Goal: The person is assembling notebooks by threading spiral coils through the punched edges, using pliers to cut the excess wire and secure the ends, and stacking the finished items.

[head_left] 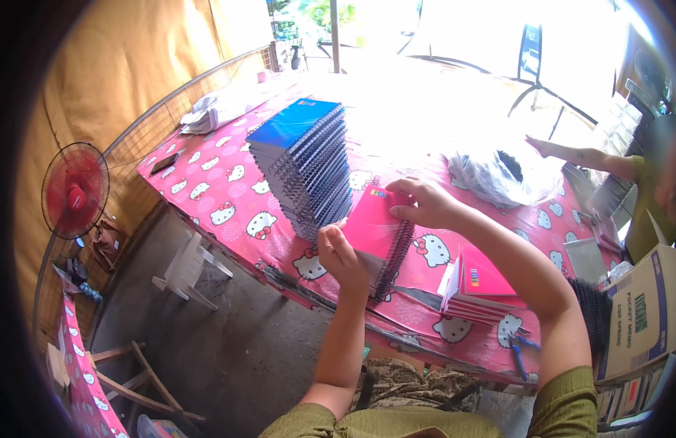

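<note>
A yellow-orange tarpaulin (pixel 119 80) walls the left side of the room, a metal mesh railing (pixel 199 84) in front of it, while the far side opens onto glaring daylight. Below lies a dark grey floor (pixel 228 350). The long surface (pixel 232 193) wears a pink cloth printed with white cartoon cats, its near edge slanting across the room. Beyond its right end is another person in olive (pixel 655 193), one bare arm stretched toward the surface. An open cardboard box (pixel 641 314) stands by the near right corner. Off the left end are a red-centred fan (pixel 75 191) and, lower, a white plastic chair (pixel 188 266).

A tall, leaning stack of blue spiral notebooks (pixel 301 168) rises left of the middle; a white plastic bag (pixel 480 175) slumps toward the right end. Between them, close to the near edge, sits the pile of pink spiral notebooks (pixel 374 226). The right hand (pixel 422 204) grips its far right corner between thumb and fingers. The left hand (pixel 342 255) has bent fingers at its left side; whether they pinch anything I cannot tell. Pink-covered booklets (pixel 484 281) lie farther right, blue-handled pliers (pixel 518 354) near the near right corner.
</note>
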`<state>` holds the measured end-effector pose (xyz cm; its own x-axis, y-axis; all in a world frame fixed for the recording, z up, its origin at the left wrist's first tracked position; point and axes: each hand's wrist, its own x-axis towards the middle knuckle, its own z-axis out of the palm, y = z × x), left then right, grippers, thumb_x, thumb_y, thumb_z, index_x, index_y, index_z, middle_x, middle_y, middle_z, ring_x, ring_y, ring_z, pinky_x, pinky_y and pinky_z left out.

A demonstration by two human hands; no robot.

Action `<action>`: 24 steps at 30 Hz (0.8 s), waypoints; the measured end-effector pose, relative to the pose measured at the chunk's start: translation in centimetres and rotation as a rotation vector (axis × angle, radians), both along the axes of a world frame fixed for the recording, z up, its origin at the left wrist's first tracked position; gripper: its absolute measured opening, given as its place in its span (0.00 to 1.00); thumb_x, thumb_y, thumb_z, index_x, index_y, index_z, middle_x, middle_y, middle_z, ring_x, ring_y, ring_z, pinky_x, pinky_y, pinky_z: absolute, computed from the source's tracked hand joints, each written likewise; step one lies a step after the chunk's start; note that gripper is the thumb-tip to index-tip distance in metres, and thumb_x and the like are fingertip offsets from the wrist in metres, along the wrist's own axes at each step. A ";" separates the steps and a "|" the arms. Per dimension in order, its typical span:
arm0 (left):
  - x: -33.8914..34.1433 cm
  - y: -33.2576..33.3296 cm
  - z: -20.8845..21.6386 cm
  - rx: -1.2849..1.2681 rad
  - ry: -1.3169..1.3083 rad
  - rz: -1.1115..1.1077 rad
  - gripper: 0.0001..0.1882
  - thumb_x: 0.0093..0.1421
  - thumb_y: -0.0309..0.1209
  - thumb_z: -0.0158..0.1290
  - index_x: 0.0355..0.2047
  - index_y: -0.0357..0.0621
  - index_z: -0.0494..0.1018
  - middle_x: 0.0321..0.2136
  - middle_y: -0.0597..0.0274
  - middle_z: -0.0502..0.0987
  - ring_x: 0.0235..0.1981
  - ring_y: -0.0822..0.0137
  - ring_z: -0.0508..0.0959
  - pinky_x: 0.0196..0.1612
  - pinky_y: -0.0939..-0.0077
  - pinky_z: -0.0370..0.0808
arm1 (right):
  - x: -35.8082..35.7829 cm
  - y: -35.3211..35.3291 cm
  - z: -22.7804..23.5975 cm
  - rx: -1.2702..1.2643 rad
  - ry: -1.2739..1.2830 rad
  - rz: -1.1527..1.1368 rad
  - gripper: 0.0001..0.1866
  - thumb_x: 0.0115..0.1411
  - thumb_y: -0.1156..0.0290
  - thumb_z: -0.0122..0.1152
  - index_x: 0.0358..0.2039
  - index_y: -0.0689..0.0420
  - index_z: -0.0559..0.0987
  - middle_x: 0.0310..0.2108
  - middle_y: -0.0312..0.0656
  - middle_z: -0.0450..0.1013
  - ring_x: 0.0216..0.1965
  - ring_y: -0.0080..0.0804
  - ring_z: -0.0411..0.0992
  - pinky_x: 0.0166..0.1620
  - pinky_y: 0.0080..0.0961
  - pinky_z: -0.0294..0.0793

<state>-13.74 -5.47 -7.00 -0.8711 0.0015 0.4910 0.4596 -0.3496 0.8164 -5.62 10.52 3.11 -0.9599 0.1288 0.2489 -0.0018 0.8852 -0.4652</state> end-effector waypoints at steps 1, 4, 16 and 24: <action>0.2 0.1 0.2 0.003 -0.004 0.025 0.28 0.70 0.48 0.35 0.33 0.33 0.71 0.31 0.55 0.75 0.34 0.67 0.74 0.41 0.72 0.71 | 0.2 0.1 0.1 0.007 -0.009 -0.003 0.26 0.56 0.60 0.64 0.51 0.60 0.73 0.41 0.50 0.75 0.43 0.40 0.74 0.47 0.35 0.73; 0.7 0.0 0.7 0.019 0.033 0.074 0.22 0.71 0.40 0.35 0.30 0.34 0.69 0.31 0.53 0.74 0.34 0.64 0.74 0.41 0.69 0.70 | 0.3 0.5 -0.5 -0.025 -0.017 -0.013 0.25 0.55 0.63 0.65 0.51 0.60 0.73 0.42 0.49 0.75 0.43 0.40 0.74 0.47 0.34 0.73; 1.4 -5.4 4.0 0.057 -0.012 0.034 0.19 0.70 0.40 0.39 0.43 0.35 0.69 0.41 0.51 0.76 0.42 0.63 0.77 0.50 0.67 0.72 | 12.5 0.2 4.7 0.047 0.148 -0.299 0.33 0.55 0.52 0.65 0.52 0.64 0.72 0.55 0.55 0.65 0.54 0.47 0.67 0.57 0.37 0.67; 11.8 -3.8 7.5 0.021 0.170 -0.813 0.22 0.68 0.38 0.41 0.56 0.35 0.61 0.54 0.41 0.67 0.57 0.52 0.68 0.62 0.59 0.62 | 26.0 -0.7 -4.8 -0.966 0.157 -0.756 0.33 0.58 0.60 0.66 0.56 0.69 0.67 0.47 0.49 0.72 0.45 0.27 0.70 0.50 0.26 0.70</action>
